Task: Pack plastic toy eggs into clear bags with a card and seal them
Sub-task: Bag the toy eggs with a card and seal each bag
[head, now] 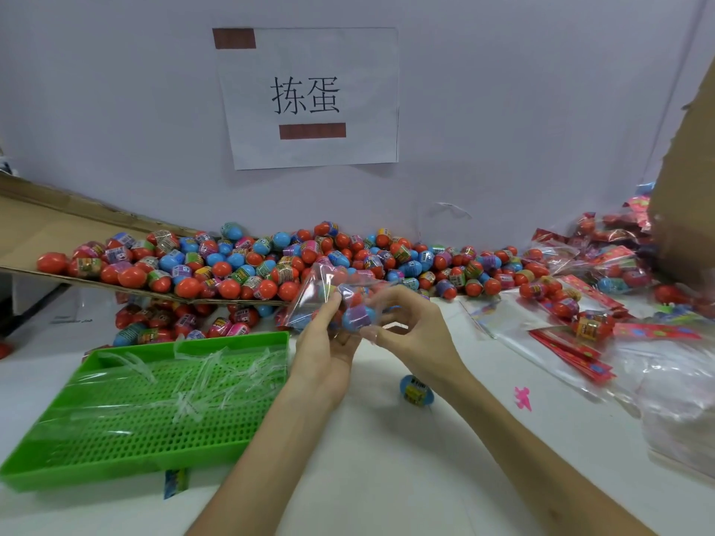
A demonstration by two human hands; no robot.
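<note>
A clear bag (329,292) with several toy eggs inside is held up over the white table. My left hand (329,342) grips the bag from below, fingers curled round its underside. My right hand (406,326) pinches the bag's right edge between thumb and fingers. A big heap of red, blue and purple toy eggs (271,265) lies behind, along the wall and on a cardboard flap (46,226). One loose blue egg (416,390) rests on the table under my right wrist. Red cards (572,353) lie on flat clear bags (514,334) at the right.
A green perforated tray (135,419) holding clear plastic strips stands at the front left. Filled, sealed bags (603,261) pile up at the back right beside a cardboard box (685,187). A pink scrap (523,396) lies on the table. A paper sign (309,98) hangs on the wall.
</note>
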